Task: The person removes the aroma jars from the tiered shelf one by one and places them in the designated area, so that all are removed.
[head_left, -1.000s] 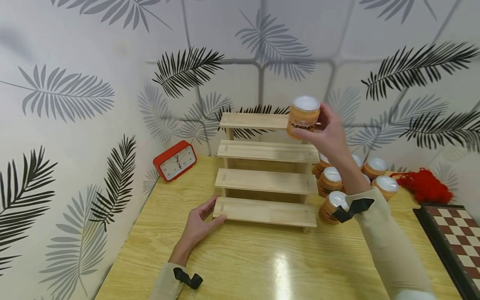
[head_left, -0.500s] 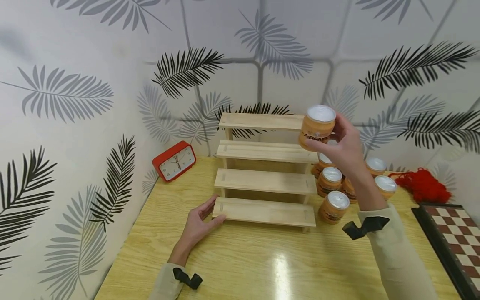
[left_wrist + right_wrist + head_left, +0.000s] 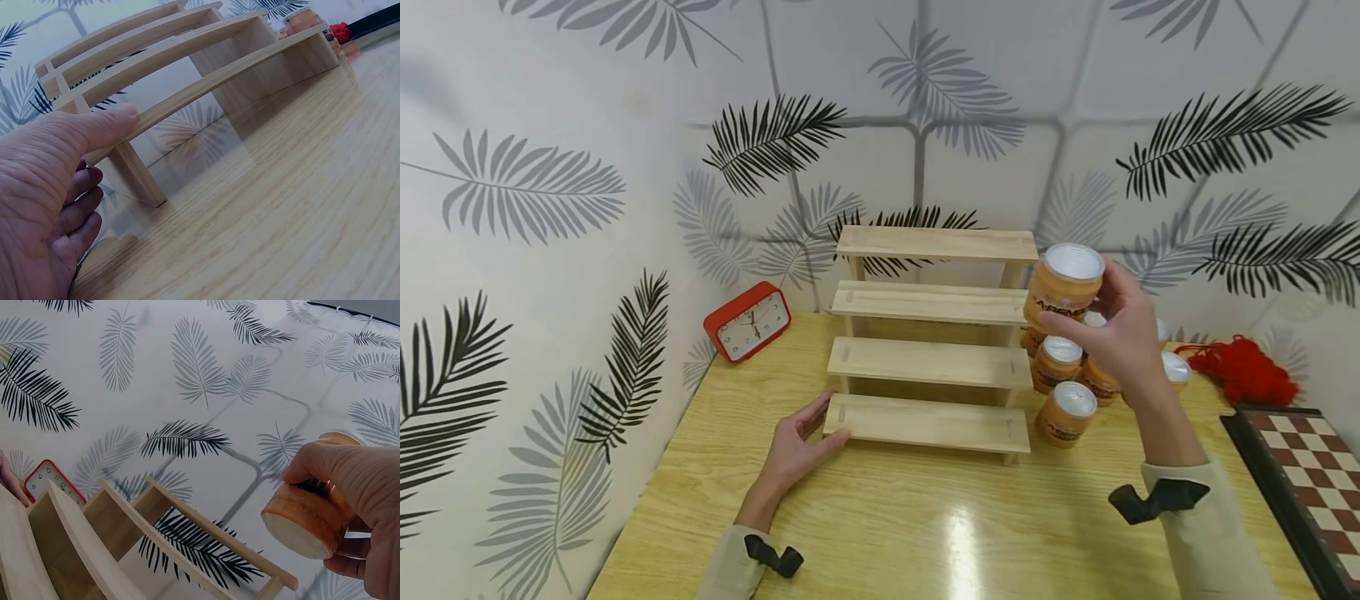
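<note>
My right hand point(image 3: 1123, 333) grips an orange jar point(image 3: 1054, 293) with a pale lid and dark lettering, held in the air at the right end of the wooden tiered display rack point(image 3: 928, 365). From the right wrist view, the thumb and fingers wrap the jar point(image 3: 309, 512) and its pale base shows. At the rack's lower left corner, my left hand point(image 3: 797, 450) holds the end of the lowest step. Its thumb lies on that step's front edge in the left wrist view, while the other fingers point(image 3: 84, 203) curl beneath. No jars stand on the rack's steps.
Several similar jars point(image 3: 1066, 412) stand on the table right of the rack, partly behind my right hand. Farther right lie red yarn point(image 3: 1255, 371) and a checkered board point(image 3: 1311, 475). A red clock point(image 3: 748, 322) stands left of the rack, near the patterned wall.
My right hand has carried the jar down and to the right, from in front of the top step to beside the rack's right end. The left hand keeps its place on the lowest step.
</note>
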Action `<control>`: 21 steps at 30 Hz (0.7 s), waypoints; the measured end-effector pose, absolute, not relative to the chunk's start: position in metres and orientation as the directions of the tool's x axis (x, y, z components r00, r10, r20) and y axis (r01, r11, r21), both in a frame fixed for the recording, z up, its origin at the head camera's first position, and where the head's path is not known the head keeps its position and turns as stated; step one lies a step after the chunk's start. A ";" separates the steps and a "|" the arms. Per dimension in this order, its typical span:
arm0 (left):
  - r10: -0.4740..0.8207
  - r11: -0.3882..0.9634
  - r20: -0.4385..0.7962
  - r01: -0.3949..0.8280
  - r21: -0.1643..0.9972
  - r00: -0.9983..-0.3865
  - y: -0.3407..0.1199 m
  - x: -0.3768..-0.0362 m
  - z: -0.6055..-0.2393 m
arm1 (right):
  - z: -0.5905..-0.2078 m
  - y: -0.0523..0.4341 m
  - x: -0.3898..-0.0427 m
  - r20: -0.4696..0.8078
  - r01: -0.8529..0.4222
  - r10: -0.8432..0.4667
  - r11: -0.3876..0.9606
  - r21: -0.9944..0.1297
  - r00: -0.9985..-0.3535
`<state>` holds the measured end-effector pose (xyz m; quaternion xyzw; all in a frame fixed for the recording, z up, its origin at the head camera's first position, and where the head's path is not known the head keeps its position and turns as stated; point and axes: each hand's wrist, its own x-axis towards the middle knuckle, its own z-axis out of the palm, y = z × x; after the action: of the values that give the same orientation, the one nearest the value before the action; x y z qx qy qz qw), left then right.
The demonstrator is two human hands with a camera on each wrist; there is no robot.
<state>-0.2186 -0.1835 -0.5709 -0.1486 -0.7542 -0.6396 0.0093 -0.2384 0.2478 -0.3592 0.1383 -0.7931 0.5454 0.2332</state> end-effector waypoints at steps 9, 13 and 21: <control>0.208 0.132 0.196 0.226 0.965 -0.958 -0.182 -0.217 -0.569 | -0.382 0.270 -0.214 0.515 -0.438 0.069 0.437 -0.786 -0.855; 0.210 0.137 0.192 0.223 0.965 -0.959 -0.184 -0.216 -0.570 | -0.395 0.279 -0.201 0.497 -0.406 0.091 0.460 -0.789 -0.863; 0.210 0.140 0.186 0.218 0.966 -0.960 -0.183 -0.216 -0.569 | -0.417 0.300 -0.181 0.458 -0.326 0.158 0.508 -0.797 -0.875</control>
<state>-0.2163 -0.1832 -0.5689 -0.1418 -0.7549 -0.6403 0.0031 -0.1813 0.3003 -0.4167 0.0502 -0.8330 0.4934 0.2453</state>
